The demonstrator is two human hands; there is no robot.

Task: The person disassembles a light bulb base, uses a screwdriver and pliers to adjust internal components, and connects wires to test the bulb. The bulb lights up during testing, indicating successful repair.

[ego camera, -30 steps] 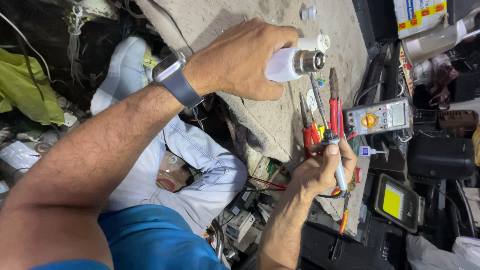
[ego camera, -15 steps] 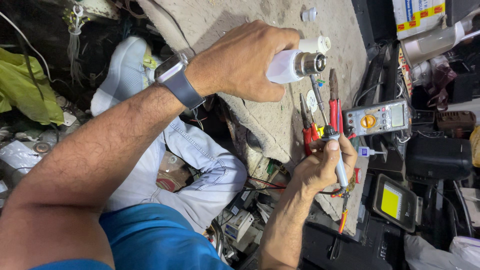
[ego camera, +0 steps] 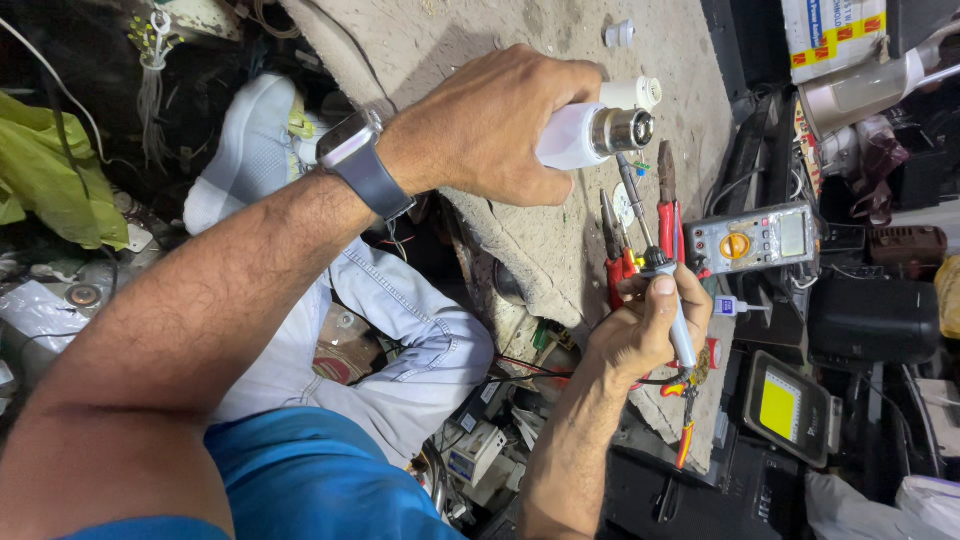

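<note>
Left hand is wrapped tight around a white LED bulb, its metal screw base pointing right, held above the gritty counter. Right hand is closed on a soldering iron, tip angled up to just below that base. A multimeter sits just beside it, red-handled pliers near the tip. Risk, I'd say: the tip skids off the rounded base toward the left fingers, or the bulb twists in the grip.
</note>
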